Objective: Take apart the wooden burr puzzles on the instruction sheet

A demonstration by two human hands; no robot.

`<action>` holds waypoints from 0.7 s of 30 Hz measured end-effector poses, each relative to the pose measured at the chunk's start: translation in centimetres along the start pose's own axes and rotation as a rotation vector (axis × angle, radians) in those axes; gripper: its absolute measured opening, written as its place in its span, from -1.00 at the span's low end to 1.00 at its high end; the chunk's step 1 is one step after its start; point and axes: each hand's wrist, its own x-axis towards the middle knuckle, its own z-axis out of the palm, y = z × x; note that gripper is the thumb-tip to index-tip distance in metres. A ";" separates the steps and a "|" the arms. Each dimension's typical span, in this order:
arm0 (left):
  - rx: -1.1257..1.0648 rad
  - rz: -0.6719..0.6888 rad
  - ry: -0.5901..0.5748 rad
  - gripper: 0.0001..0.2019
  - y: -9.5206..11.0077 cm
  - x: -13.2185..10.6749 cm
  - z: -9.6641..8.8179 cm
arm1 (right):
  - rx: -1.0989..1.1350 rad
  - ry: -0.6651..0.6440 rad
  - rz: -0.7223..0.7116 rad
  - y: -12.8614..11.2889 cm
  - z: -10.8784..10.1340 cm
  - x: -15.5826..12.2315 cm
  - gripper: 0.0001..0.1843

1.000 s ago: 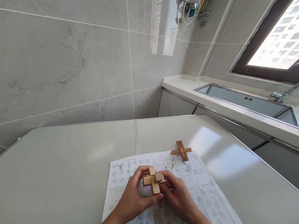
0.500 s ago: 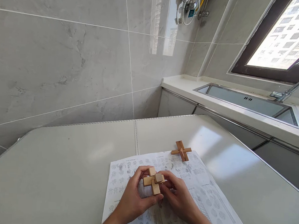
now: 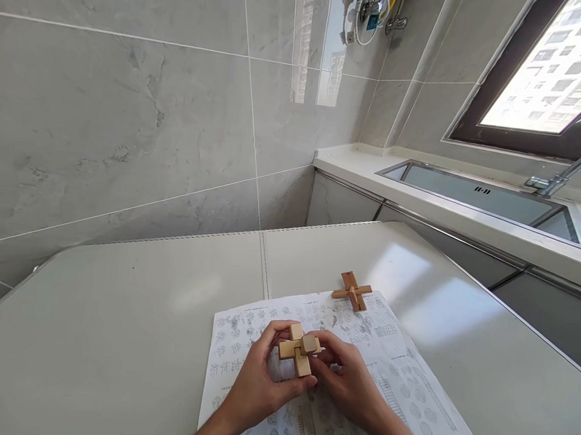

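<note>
A pale wooden interlocking burr puzzle (image 3: pixel 288 350) is held up between both hands, its blocks crossing one another. My left hand (image 3: pixel 261 375) grips it from the left, thumb under the lower block and fingers behind the upper one. From the right, my right hand (image 3: pixel 345 375) closes on the puzzle with its fingertips and thumb; part of that grip is hidden behind the block. Below the hands lies a printed sheet (image 3: pixel 234 364) covered in small line diagrams. A second, darker wooden cross-shaped puzzle (image 3: pixel 352 291) rests at the sheet's far edge.
The white table (image 3: pixel 118 338) has a seam running toward the tiled wall (image 3: pixel 130 118). Beyond its right edge stands a counter with a sink (image 3: pixel 467 191) and a metal faucet (image 3: pixel 550 184), beneath a dark-framed window (image 3: pixel 526 74).
Both hands and the puzzle stay almost in place, with only a very slight shift of the puzzle. The darker puzzle and the sheet lie where they were.
</note>
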 end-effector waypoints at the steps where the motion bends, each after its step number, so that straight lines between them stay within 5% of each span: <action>1: 0.003 -0.004 0.004 -0.39 0.0 0.0 0.0 | 0.008 -0.003 0.002 0.0 0.0 0.0 -0.78; 21: 0.138 0.001 0.058 -0.43 -0.2 0.1 0.2 | 0.078 -0.013 -0.033 -0.4 -0.6 -0.2 -0.78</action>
